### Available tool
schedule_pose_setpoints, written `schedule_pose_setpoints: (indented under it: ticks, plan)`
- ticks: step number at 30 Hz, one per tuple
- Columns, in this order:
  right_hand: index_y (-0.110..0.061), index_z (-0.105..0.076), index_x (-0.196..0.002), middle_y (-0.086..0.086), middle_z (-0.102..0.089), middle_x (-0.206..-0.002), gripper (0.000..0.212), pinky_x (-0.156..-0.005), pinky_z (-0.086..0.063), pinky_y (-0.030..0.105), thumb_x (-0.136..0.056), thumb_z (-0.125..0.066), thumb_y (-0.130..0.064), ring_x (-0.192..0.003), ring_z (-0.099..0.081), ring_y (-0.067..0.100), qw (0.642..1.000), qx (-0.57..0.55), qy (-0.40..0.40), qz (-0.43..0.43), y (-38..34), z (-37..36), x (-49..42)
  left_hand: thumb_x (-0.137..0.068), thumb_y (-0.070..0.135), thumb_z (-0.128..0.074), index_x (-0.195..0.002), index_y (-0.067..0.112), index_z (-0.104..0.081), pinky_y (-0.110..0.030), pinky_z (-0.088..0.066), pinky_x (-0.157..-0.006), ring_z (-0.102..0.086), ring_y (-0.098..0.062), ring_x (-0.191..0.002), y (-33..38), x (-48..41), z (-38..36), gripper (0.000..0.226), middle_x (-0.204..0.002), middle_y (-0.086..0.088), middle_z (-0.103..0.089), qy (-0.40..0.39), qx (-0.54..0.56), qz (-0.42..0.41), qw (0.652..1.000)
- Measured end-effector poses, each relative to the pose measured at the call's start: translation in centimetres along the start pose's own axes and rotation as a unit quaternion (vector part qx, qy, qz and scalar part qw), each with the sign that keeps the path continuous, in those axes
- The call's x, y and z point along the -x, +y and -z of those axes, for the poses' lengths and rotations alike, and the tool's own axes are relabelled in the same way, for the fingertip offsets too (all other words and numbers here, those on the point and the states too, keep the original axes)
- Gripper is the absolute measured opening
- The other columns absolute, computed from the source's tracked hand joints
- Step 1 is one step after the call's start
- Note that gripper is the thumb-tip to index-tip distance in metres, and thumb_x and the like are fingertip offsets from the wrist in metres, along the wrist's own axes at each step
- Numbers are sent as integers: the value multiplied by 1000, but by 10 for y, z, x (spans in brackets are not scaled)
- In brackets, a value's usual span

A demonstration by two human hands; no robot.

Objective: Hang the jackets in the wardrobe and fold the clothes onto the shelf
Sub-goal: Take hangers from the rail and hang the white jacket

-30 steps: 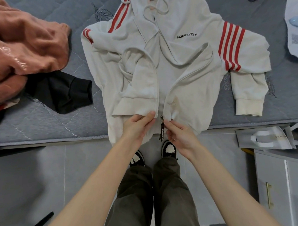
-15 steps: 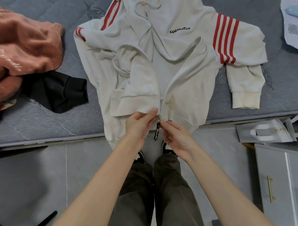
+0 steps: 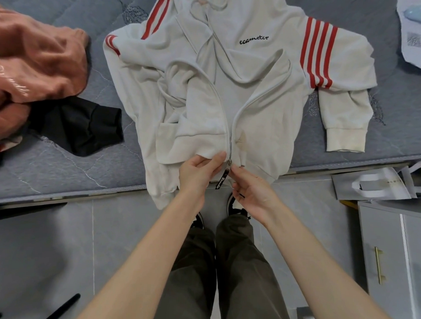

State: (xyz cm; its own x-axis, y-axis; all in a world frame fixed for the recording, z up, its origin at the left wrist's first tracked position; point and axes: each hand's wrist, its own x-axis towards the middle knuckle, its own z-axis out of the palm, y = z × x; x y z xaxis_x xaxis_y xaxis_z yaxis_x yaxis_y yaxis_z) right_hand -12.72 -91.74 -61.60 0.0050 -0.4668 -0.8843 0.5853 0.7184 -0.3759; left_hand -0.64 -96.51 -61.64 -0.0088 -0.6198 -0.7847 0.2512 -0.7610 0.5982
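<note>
On mattress (image 3: pixel 61 168) beyond both hands: white zip hoodie (image 3: pixel 252 108), hem overhanging the edge, could slide to floor if tugged down. Left hand (image 3: pixel 199 169) pinching left hem, right hand (image 3: pixel 253 192) pinching zip base just beside it. Slider (image 3: pixel 229 163) between fingertips, pull tab (image 3: pixel 221 181) dangling below, could jam or bite fabric if halves misaligned

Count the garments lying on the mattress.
3. The white zip hoodie lies in the middle, its hem overhanging the edge; the orange garment is bunched at the left; the black garment lies beside it. More may be hidden under the orange one.
</note>
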Motion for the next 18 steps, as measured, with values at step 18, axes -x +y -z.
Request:
schedule_pose_setpoints:
  ticks: [18]
  plan:
    - [-24, -69, -76, -12, -65, -66, 11, -65, -35, 15, -85, -70, -17, -58, -41, 2, 997, -16, 56, -47, -7, -12, -1, -79, 27, -77, -83, -11, -64, -28, -45, -64, -57, -20, -70, -1, -4, 17, 40, -76, -21, -65, -5, -259, -117, 959]
